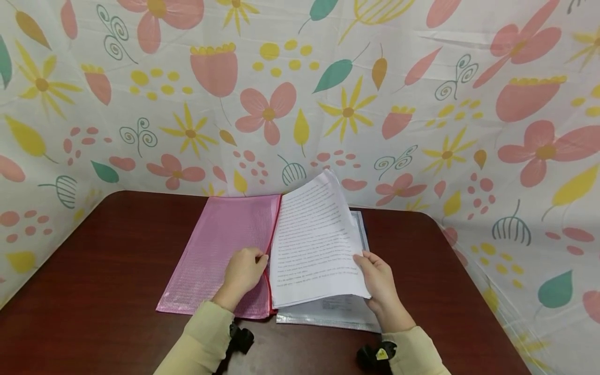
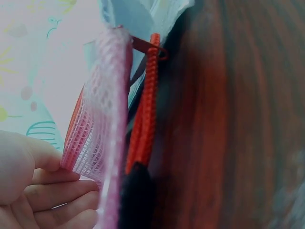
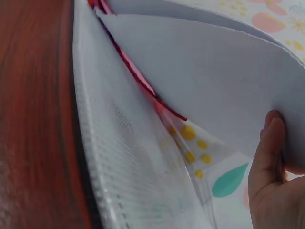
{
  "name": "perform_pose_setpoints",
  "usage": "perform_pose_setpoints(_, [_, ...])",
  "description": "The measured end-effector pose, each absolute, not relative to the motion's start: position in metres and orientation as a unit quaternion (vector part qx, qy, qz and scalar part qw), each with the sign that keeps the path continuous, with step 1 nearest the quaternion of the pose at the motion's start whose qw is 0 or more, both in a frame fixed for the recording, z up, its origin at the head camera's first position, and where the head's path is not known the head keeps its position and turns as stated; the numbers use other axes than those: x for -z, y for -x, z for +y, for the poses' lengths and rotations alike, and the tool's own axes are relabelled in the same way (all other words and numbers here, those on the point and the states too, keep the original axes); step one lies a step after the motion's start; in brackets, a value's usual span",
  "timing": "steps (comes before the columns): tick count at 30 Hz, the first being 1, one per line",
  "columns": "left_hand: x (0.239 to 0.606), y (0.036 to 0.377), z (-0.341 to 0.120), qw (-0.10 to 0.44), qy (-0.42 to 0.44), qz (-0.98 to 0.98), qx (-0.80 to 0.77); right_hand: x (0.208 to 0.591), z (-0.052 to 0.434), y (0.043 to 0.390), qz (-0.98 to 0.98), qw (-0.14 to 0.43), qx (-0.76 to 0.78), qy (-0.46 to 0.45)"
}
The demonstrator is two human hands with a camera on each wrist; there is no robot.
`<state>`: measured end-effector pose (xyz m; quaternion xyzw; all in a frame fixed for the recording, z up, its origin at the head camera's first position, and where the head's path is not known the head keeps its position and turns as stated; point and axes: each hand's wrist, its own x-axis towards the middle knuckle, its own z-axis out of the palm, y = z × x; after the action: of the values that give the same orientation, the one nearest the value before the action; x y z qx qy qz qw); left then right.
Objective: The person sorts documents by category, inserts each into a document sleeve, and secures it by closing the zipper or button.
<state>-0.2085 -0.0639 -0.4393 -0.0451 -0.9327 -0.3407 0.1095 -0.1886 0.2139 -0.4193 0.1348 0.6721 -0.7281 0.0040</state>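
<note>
Seen edge-on and very close: pink mesh pouch [image 2: 102, 119], its netted wall running up the middle. Beside it, just to the right, a red zipper [image 2: 145, 119] following the pouch edge, ending at the top in a small dark red pull tab [image 2: 143, 46]. Lower down, a black blurred shape [image 2: 136, 200] touching the zipper's lower end; too blurred to identify. Peeking above the pouch, pale sheets of paper [image 2: 162, 14]. Filling the right half, dark reddish-brown table [image 2: 238, 124]. At lower left, left hand [image 2: 33, 186], fingers [image 2: 57, 193] curled against the mesh. Behind, at upper left, pale patterned cloth [image 2: 33, 71].
</note>
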Motion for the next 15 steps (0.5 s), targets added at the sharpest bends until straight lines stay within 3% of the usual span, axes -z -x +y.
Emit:
perform_pose_setpoints(8, [0.4403, 0.2087, -0.0653, 0.124, 0.050, -0.927, 0.350, 0.4251, 0.2114, 0.1875, 0.701, 0.090, 0.701, -0.094])
perform_pose_setpoints(15, [0.4385, 0.2081, -0.0673, 0.097, 0.051, -0.931, 0.349, 0.4245, 0.2198, 0.1895, 0.772, 0.108, 0.622, -0.074])
